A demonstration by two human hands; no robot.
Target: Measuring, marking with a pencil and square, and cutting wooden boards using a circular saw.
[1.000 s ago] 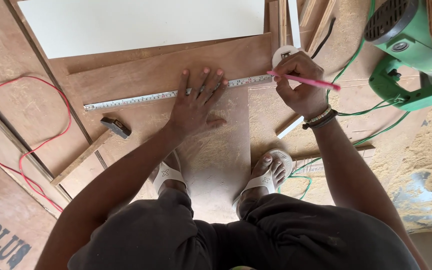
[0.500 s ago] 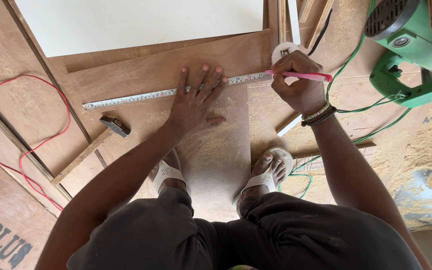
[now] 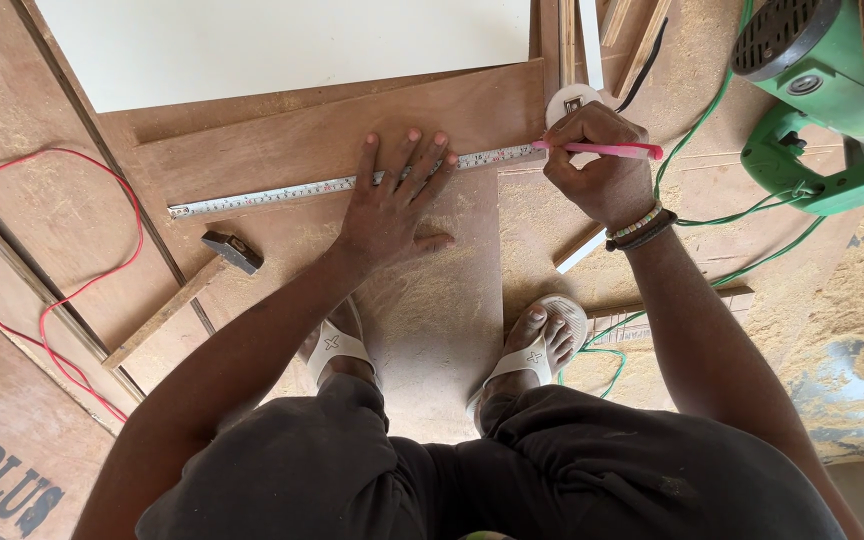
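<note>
A person crouches over a plywood board [image 3: 282, 150] lying on a sawdust-strewn floor [image 3: 842, 300], seen from above by a head-worn camera. The left hand [image 3: 392, 205] lies flat on the board, fingers spread apart, its fingertips pressing a steel measuring tape [image 3: 322, 186] that runs along the board from near its left end to its right edge. The right hand [image 3: 597, 165] is closed around a pink pencil [image 3: 602, 150], its grip clamped on the shaft, with the tip touching the tape at the board's right edge; beaded bracelets [image 3: 640, 226] circle that wrist. The tape's round white case [image 3: 572, 100] sits just beyond the right hand, at the board's far right corner. A hammer [image 3: 187, 290] with a wooden handle lies on the boards near the tape's left end, its dark head pointing toward the board. A red cable [image 3: 82, 290] loops across the panels at left. A pale sheet [image 3: 282, 45] lies beyond the board's far edge. At upper right a green power tool [image 3: 817, 110] rests on the floor, and a green cord [image 3: 712, 215] trails from it toward the person's feet. Both feet, in white sandals [image 3: 537, 345], stand on a narrower plywood panel [image 3: 442, 330] that reaches out from under the person to the board's near edge.
</note>
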